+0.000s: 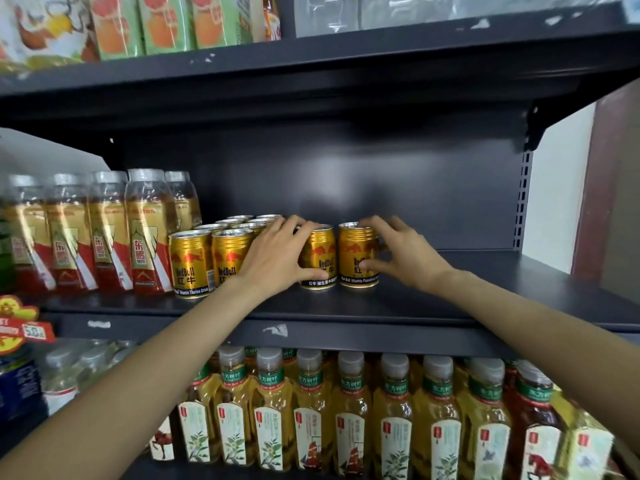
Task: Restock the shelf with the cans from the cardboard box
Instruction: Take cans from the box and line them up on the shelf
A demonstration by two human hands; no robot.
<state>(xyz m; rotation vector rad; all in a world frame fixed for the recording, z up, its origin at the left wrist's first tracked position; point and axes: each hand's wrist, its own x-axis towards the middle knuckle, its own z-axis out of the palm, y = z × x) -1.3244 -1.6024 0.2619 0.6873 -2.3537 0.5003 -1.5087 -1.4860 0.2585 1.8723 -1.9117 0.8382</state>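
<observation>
Gripping one gold can (320, 259) upright on the dark shelf (450, 299), left hand (277, 256) is curled round it; right hand (403, 252) pinches the neighbouring can (356, 254) just beside. More cans (211, 261) grouped left, next to bottles (104, 233).

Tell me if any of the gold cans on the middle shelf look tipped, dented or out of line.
Nothing stands out. The left hand and right hand each hold an upright gold can beside the standing row; no visible dents.
</observation>
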